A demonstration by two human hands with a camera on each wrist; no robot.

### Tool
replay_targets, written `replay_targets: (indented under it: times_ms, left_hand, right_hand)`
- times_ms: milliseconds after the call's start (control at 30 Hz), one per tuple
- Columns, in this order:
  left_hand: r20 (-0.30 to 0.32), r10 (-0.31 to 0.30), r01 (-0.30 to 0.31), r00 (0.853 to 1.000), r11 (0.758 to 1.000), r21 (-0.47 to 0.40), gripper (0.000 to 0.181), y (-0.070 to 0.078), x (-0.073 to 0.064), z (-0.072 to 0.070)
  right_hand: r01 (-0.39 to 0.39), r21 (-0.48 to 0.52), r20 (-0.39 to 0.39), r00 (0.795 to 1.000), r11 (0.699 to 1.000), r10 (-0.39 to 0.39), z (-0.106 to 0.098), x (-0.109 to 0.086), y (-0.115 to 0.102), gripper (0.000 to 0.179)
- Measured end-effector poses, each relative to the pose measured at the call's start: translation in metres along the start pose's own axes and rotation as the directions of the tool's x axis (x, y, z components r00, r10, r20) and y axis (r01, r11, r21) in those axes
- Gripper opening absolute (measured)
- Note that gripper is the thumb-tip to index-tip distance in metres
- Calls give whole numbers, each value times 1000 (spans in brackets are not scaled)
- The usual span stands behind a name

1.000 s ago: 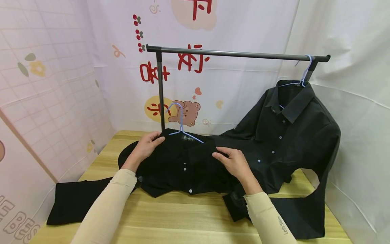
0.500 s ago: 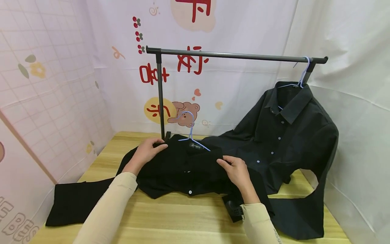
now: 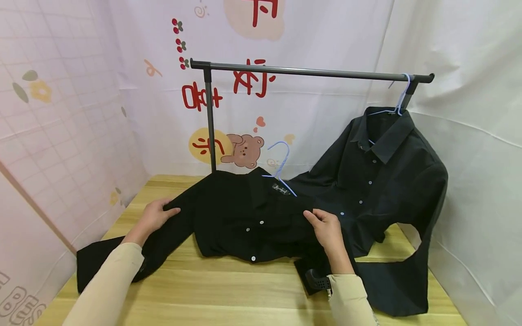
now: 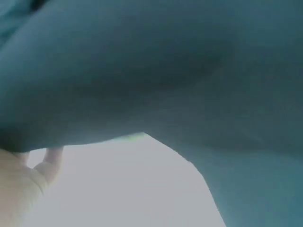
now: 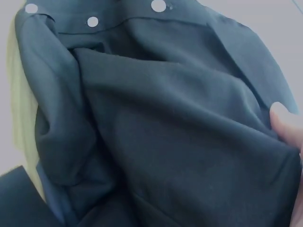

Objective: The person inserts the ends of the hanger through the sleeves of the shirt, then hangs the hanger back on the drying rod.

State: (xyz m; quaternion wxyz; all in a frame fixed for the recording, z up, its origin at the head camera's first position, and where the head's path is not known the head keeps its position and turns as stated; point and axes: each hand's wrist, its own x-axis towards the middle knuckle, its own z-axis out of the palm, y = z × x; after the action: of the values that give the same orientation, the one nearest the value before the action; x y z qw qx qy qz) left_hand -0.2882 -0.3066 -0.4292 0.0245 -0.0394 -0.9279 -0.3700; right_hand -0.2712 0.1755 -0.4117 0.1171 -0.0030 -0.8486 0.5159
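Observation:
A black button-up shirt (image 3: pixel 228 213) is held up in front over the wooden table, with a light blue hanger (image 3: pixel 284 158) inside its collar. My left hand (image 3: pixel 152 219) grips its sleeve, thumb in front and fingers behind. In the left wrist view the dark sleeve (image 4: pixel 142 75) fills most of the picture, above part of the hand (image 4: pixel 23 184). At the shirt's other shoulder, my right hand (image 3: pixel 327 228) pinches the cloth between thumb and fingers. White buttons (image 5: pixel 158 5) run along the shirt front in the right wrist view.
A dark metal clothes rack (image 3: pixel 302 70) stands at the back. From its right end another black shirt (image 3: pixel 391 181) hangs on a light blue hanger (image 3: pixel 403 95), one sleeve lying on the wooden table (image 3: pixel 228 294). White printed curtains (image 3: pixel 326 36) enclose the back and sides.
My left hand has slid from the shirt's shoulder down and left onto the sleeve, drawing it out. My right hand, the collar and the hanger have shifted to the right.

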Motion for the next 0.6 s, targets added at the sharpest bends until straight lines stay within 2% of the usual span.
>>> replay_targets:
  times_ms: [67, 233, 333, 500, 600]
  left_hand:
    - [40, -22, 23, 999, 1000, -21, 41, -10, -7, -6]
    - [121, -50, 61, 991, 994, -86, 42, -31, -29, -23]
    - [104, -57, 63, 993, 997, -55, 31, -42, -43, -33]
    - [29, -59, 56, 998, 994, 95, 24, -58, -60, -47]
    - [13, -47, 44, 999, 986, 162, 21, -66, -68, -51]
  right_hand:
    - [-28, 8, -23, 999, 1000, 28, 0, 0, 2, 29]
    - [-76, 45, -77, 994, 996, 79, -2, -3, 7, 41]
    - [-78, 63, -123, 989, 995, 85, -5, -3, 10, 48]
    - [-92, 71, -180, 978, 993, 103, -7, -4, 14, 50]
    - [-109, 62, -216, 969, 992, 120, -8, -4, 15, 50]
